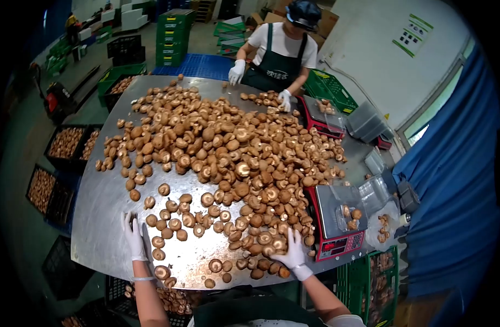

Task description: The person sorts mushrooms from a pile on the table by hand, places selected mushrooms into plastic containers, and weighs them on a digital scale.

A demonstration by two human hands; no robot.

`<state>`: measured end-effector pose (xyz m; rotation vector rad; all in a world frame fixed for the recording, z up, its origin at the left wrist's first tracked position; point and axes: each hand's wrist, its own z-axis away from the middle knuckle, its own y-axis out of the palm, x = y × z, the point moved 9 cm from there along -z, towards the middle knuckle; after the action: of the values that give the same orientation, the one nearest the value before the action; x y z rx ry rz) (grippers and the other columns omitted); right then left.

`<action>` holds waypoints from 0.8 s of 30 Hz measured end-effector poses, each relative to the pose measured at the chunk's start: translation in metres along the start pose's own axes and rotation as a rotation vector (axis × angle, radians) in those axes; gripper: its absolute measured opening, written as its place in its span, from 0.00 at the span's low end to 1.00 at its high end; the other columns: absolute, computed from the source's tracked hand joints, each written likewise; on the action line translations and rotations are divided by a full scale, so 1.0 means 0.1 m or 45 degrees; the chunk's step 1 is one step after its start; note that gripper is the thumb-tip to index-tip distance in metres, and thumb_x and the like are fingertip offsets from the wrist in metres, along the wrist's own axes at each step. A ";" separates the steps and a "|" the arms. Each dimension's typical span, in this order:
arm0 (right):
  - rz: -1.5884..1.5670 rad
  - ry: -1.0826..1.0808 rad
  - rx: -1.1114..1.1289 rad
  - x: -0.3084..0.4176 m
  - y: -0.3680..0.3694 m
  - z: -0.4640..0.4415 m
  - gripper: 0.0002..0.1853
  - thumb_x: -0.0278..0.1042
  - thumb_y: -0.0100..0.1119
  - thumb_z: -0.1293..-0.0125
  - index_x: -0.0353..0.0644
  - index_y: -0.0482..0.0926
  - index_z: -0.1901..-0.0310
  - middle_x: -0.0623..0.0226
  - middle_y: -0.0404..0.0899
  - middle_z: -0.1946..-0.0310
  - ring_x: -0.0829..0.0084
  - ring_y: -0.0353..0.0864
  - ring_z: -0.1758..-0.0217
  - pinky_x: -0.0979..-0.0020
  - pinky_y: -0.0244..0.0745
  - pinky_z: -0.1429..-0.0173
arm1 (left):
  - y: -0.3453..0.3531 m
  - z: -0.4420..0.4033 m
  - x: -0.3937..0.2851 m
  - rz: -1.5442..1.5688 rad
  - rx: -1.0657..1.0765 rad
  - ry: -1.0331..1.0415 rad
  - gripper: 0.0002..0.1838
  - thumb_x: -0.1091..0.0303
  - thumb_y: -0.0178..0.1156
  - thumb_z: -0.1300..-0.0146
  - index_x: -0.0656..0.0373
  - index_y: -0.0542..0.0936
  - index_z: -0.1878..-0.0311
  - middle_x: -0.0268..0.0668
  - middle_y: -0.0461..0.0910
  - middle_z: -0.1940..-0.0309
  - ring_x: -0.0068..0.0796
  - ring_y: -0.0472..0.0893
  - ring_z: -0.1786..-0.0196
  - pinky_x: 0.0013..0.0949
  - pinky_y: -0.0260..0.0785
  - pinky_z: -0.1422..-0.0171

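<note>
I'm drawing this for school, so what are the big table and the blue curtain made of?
The table looks like bare metal, perhaps stainless steel: smooth, grey, with bright glare. The blue curtain seems matte fabric, hanging in folds, though it could be coated.

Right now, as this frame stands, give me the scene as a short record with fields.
Surface: metal table, mushrooms piled across its middle, some loose in front
Hands: left hand gloved, nothing visible in it; right hand gloved, touching mushrooms
Scale: near scale bears a clear tray of mushrooms
Other person: co-worker across the table, gloved, one hand at mushrooms
Background: stacked green crates
</note>
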<state>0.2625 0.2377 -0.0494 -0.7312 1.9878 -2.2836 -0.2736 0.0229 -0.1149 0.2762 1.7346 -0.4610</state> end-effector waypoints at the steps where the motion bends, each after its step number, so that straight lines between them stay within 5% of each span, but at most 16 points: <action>1: -0.072 0.006 -0.052 0.14 0.01 -0.08 0.67 0.58 0.80 0.69 0.43 0.49 0.27 0.37 0.50 0.31 0.40 0.57 0.30 0.55 0.65 0.33 | 0.18 -0.03 -0.11 -0.014 0.053 -0.018 0.20 0.69 0.51 0.31 0.65 0.69 0.37 0.48 0.64 0.33 0.39 0.63 0.31 0.36 0.56 0.28; 4: -0.219 -0.095 -0.134 0.39 0.14 -0.20 0.65 0.56 0.81 0.69 0.46 0.53 0.28 0.38 0.50 0.31 0.42 0.60 0.32 0.56 0.69 0.36 | 0.84 0.12 -0.44 -0.266 0.380 -0.020 0.19 0.67 0.50 0.30 0.65 0.71 0.39 0.42 0.74 0.42 0.31 0.71 0.38 0.33 0.61 0.33; 7: -0.294 -0.085 -0.147 0.48 0.25 -0.34 0.66 0.64 0.78 0.70 0.48 0.53 0.28 0.35 0.47 0.31 0.40 0.62 0.33 0.55 0.72 0.40 | 1.15 0.19 -0.61 -0.175 0.423 -0.011 0.19 0.66 0.49 0.29 0.66 0.73 0.40 0.42 0.75 0.42 0.31 0.72 0.39 0.33 0.60 0.32; 9: -0.293 -0.130 -0.168 0.60 0.32 -0.35 0.65 0.64 0.78 0.69 0.47 0.54 0.28 0.34 0.45 0.31 0.38 0.60 0.32 0.54 0.70 0.38 | 1.31 0.32 -0.44 0.257 0.415 -0.198 0.19 0.65 0.49 0.28 0.68 0.74 0.41 0.44 0.75 0.41 0.33 0.72 0.38 0.33 0.60 0.32; 11: -0.260 -0.173 -0.146 0.89 0.37 -0.44 0.63 0.61 0.78 0.65 0.46 0.53 0.28 0.34 0.42 0.30 0.36 0.58 0.32 0.53 0.65 0.33 | 1.47 0.37 -0.61 0.013 0.417 0.030 0.18 0.66 0.49 0.29 0.68 0.75 0.43 0.46 0.74 0.40 0.37 0.70 0.36 0.35 0.58 0.30; 12: -0.436 -0.095 0.147 1.02 0.40 -0.45 0.61 0.57 0.78 0.62 0.47 0.52 0.28 0.35 0.42 0.29 0.37 0.58 0.31 0.55 0.63 0.31 | 1.54 0.49 -0.81 -0.123 0.408 0.147 0.17 0.68 0.50 0.30 0.67 0.76 0.44 0.47 0.74 0.41 0.40 0.71 0.36 0.36 0.57 0.30; 18: -0.680 -0.699 0.294 1.78 0.50 -0.56 0.54 0.48 0.74 0.52 0.51 0.49 0.26 0.41 0.51 0.30 0.43 0.62 0.32 0.61 0.65 0.33 | 1.52 0.51 -0.80 -0.231 0.342 0.201 0.17 0.70 0.49 0.31 0.66 0.75 0.43 0.50 0.74 0.41 0.45 0.70 0.35 0.39 0.57 0.28; 22: -0.910 -0.287 0.059 0.82 -0.52 -1.16 0.25 0.36 0.62 0.42 0.35 0.72 0.44 0.55 0.74 0.44 0.62 0.72 0.38 0.65 0.68 0.35 | 0.96 0.54 -0.95 -0.706 0.210 0.354 0.17 0.67 0.47 0.30 0.64 0.75 0.42 0.50 0.72 0.39 0.49 0.67 0.34 0.45 0.52 0.27; 23: -0.734 -0.179 0.058 0.68 -0.90 -1.29 0.25 0.39 0.61 0.42 0.35 0.74 0.45 0.53 0.74 0.45 0.59 0.73 0.39 0.63 0.69 0.37 | 0.79 0.59 -0.92 -0.777 0.187 0.322 0.18 0.67 0.47 0.30 0.64 0.75 0.42 0.50 0.72 0.39 0.50 0.66 0.33 0.45 0.52 0.26; 24: -0.405 -0.255 -0.262 0.24 -0.84 -1.47 0.31 0.48 0.62 0.41 0.38 0.71 0.40 0.50 0.71 0.41 0.54 0.71 0.38 0.62 0.68 0.36 | 0.64 0.63 -0.91 -0.844 0.167 0.295 0.18 0.66 0.46 0.29 0.64 0.75 0.42 0.50 0.72 0.39 0.50 0.66 0.33 0.45 0.51 0.26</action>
<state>0.2116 0.3822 0.0264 -1.3237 2.1618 -2.0628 -0.1711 0.0579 -0.0461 -0.1749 2.0101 -1.0581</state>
